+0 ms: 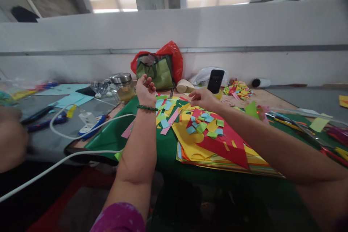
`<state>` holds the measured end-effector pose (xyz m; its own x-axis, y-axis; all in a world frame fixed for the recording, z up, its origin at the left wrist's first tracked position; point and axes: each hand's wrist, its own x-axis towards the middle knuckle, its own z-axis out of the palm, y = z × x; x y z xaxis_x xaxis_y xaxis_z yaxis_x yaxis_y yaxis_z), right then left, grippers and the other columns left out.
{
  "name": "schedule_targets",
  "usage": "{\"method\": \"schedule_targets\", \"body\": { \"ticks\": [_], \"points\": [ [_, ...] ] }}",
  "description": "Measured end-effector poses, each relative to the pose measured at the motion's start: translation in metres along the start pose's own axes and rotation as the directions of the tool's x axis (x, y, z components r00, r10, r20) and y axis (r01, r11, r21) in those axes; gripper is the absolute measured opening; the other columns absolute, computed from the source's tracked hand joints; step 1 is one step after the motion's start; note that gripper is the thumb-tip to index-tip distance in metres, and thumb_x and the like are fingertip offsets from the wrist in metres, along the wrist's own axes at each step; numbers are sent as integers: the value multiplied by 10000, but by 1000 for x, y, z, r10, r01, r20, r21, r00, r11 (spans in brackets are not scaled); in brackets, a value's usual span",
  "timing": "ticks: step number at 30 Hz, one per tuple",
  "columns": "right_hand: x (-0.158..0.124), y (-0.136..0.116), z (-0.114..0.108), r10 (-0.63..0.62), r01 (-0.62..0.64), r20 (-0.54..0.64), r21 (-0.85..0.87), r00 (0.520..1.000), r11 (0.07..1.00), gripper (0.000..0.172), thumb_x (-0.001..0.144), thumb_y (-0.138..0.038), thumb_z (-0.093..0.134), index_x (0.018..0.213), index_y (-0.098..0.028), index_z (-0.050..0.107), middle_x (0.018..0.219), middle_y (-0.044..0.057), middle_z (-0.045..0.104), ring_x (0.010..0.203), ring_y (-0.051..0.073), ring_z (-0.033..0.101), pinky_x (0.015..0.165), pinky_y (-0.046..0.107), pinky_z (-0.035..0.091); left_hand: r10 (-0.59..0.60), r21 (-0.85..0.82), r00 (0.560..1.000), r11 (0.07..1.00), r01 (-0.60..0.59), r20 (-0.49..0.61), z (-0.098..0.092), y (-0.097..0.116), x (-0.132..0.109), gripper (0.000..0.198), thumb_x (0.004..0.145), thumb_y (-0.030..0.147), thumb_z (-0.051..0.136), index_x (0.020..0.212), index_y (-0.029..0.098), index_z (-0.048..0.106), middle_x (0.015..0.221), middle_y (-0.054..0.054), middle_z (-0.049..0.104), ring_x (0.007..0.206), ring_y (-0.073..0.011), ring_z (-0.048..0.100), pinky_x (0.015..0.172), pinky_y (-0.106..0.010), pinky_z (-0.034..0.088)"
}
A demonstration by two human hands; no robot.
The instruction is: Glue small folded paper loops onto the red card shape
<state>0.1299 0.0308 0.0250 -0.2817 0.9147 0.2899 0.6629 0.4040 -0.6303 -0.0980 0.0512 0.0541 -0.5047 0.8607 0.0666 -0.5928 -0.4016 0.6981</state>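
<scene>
My left hand (146,90) is raised over the far part of the green mat (165,152), palm turned up, fingers loosely curled and apart, with nothing visible in it. A dark green bead bracelet (147,108) circles that wrist. My right hand (203,98) hovers above the paper scraps with its fingertips drawn together; what they hold, if anything, is too small to make out. Below it lies a stack of coloured paper (201,152), topped by a red sheet (231,154). Small blue, green and yellow paper pieces (208,125) are heaped on the stack. Loose paper strips (171,120) lie between my hands.
Behind stand a glass jar (125,88), a green bag (159,72), a phone (215,81) and a colourful paper bundle (237,90). Scissors (312,137) and pens lie right. A white cable (67,157) crosses left, near a power strip (92,127). Another person's blurred hand (12,139) is far left.
</scene>
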Motion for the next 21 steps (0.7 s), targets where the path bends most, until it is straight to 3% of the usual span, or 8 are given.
{"method": "schedule_targets", "body": {
  "ticks": [5, 8, 9, 11, 13, 14, 16, 21],
  "points": [
    [5, 3, 9, 34, -30, -35, 96, 999, 995, 188, 705, -131, 697, 890, -110, 681, 718, 32, 690, 673, 135, 624, 595, 214, 463, 9, 136, 998, 991, -17, 61, 1, -9, 0, 129, 759, 328, 598, 827, 232, 651, 659, 35, 603, 474, -45, 491, 477, -179, 343],
    [14, -2, 16, 32, -30, -22, 57, 999, 998, 229, 679, -155, 729, 902, -121, 690, 690, 14, 682, 633, 127, 601, 555, 210, 440, -37, 381, 961, 922, -74, 275, 2, -7, -10, 141, 653, 273, 689, 771, 196, 685, 624, 34, 598, 480, -53, 472, 475, -185, 326],
    [17, -4, 18, 28, -27, -15, 40, 999, 999, 247, 670, -160, 737, 910, -122, 695, 688, 10, 680, 621, 123, 593, 541, 208, 428, -99, 492, 919, 864, -111, 382, 1, -5, -14, 156, 608, 238, 718, 751, 180, 696, 612, 32, 599, 488, -56, 467, 480, -187, 326],
    [24, -11, 20, 10, -10, -12, 15, 1000, 1000, 271, 659, -170, 746, 923, -123, 707, 695, 7, 680, 611, 115, 584, 530, 203, 412, -278, 668, 785, 711, -220, 554, 0, -4, -19, 215, 528, 173, 751, 741, 160, 720, 577, 38, 591, 500, -66, 460, 487, -193, 328],
    [29, -18, 23, -8, 8, -14, 7, 1000, 1000, 268, 652, -176, 748, 914, -127, 720, 697, 5, 682, 609, 111, 583, 531, 201, 408, -430, 750, 659, 576, -326, 617, -2, -4, -21, 273, 479, 147, 767, 750, 167, 741, 526, 54, 560, 496, -78, 452, 479, -201, 320],
    [32, -21, 24, -13, 13, -17, 8, 1000, 1000, 253, 649, -174, 746, 898, -129, 725, 694, 5, 683, 609, 110, 583, 530, 200, 408, -468, 767, 629, 526, -366, 621, -2, -5, -21, 275, 465, 143, 770, 737, 177, 746, 503, 60, 545, 491, -83, 448, 473, -205, 316],
    [35, -25, 28, -32, 33, -26, 21, 999, 999, 203, 648, -164, 741, 847, -128, 729, 695, 10, 688, 619, 112, 589, 526, 195, 406, -480, 785, 628, 462, -412, 612, -3, -8, -19, 215, 459, 136, 756, 667, 190, 742, 495, 53, 556, 497, -91, 455, 478, -211, 327],
    [38, -27, 36, -46, 50, -44, 82, 998, 995, 119, 628, -156, 757, 729, -124, 703, 676, 18, 689, 636, 120, 603, 521, 190, 412, -425, 788, 672, 435, -436, 606, -5, -12, -13, 75, 545, 167, 667, 581, 175, 732, 530, 10, 616, 518, -104, 473, 512, -221, 355]
  ]
}}
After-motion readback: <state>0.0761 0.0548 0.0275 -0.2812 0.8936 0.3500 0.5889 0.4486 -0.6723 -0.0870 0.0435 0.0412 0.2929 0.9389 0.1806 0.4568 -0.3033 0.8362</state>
